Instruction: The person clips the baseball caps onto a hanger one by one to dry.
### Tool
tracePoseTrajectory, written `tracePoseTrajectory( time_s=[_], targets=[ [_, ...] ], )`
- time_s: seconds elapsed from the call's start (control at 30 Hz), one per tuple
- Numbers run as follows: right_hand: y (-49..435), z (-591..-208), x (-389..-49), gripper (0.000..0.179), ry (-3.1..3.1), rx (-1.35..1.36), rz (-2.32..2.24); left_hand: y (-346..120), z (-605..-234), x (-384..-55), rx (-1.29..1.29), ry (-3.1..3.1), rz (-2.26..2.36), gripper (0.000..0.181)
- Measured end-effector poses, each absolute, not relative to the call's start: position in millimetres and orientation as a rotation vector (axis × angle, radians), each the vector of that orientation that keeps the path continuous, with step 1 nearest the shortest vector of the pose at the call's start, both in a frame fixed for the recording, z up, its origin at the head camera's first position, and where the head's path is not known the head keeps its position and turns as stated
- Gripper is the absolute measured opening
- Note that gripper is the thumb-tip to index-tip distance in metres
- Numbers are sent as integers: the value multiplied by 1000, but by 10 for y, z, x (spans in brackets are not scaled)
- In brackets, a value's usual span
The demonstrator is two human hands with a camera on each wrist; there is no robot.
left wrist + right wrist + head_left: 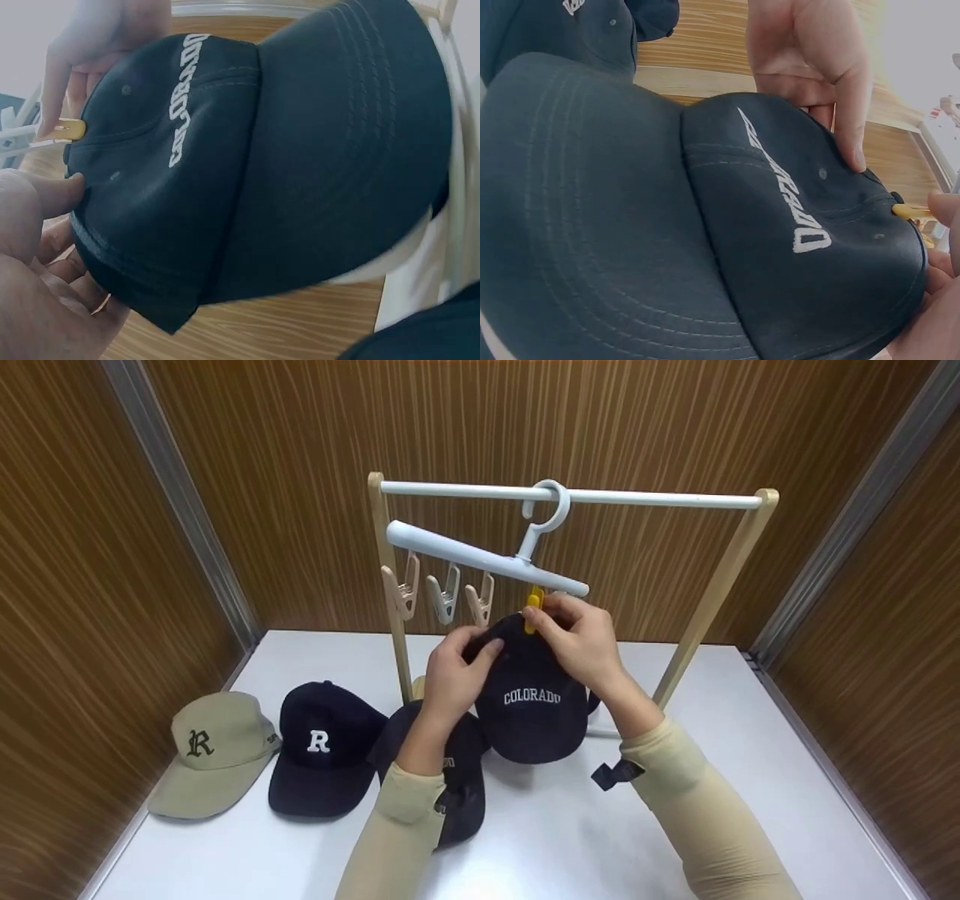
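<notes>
From the left, a khaki cap with a black R [225, 742] and a navy cap with a white R [322, 757] are lying on the white table [570, 825], the left forearm [390, 825] is partly covering a dark cap [465, 787], and 3 pale clips [442, 615] are hanging from a tilted white hanger [465, 553]. The left wrist view is revealing fingers behind the fabric, which the head view is hiding. The left hand [456, 671] is pinching the COLORADO cap's [532, 727] crown edge, while the right hand [585, 641], nearly closed, is gripping the yellow clip [535, 611] at its top.
</notes>
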State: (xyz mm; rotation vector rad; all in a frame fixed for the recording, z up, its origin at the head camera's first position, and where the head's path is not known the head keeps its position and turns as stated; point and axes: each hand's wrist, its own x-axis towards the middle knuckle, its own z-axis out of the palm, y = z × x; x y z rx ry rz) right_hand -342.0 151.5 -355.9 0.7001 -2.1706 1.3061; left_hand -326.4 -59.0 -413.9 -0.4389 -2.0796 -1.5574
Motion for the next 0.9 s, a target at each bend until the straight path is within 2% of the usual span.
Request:
tracePoseTrajectory(
  time_s=[0.57,0.9],
  targets=[
    [1577,-3905,-3337,38,-2103,704,1099,-800,-4333,-3221,-454,-2242,-1321,40],
    [1608,-4132,-3304,60,-2008,706,994,-864,-4385,-3190,-487,-2291,-1282,44]
  ],
)
